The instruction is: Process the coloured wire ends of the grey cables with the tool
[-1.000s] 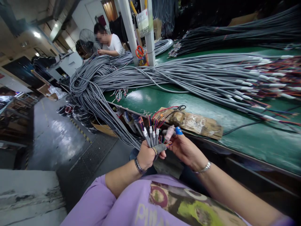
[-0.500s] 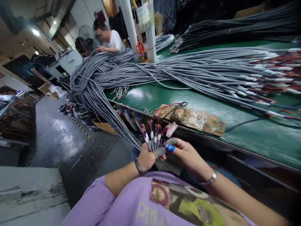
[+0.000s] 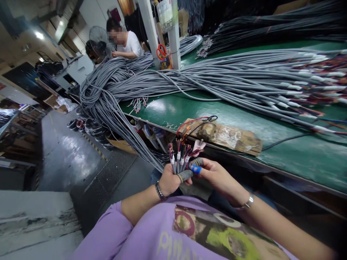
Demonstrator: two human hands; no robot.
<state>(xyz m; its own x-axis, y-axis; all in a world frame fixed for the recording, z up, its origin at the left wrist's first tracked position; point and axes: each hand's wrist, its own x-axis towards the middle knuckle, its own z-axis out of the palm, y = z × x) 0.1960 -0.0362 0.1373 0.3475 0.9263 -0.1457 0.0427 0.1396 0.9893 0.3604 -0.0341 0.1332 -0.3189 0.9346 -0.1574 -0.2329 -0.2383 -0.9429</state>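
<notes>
My left hand (image 3: 170,181) is closed around a bundle of grey cable ends (image 3: 179,159) that stand upright, with coloured stripped wires fanning out at the top. A grey cot covers its thumb. My right hand (image 3: 217,177), with a blue cot and a grey cot on its fingertips, pinches the coloured wires at the bundle's right side. Both hands sit just below the front edge of the green table (image 3: 244,119).
A big heap of grey cables (image 3: 217,77) lies across the table and hangs off its left end. A taped cardboard pad (image 3: 227,135) with red and black leads lies near the edge. Orange scissors (image 3: 162,52) hang on a white post. Another person (image 3: 127,43) works at the back.
My right hand has drawn in from beside the bundle and its fingertips now pinch the wires. The bundle has shifted slightly right.
</notes>
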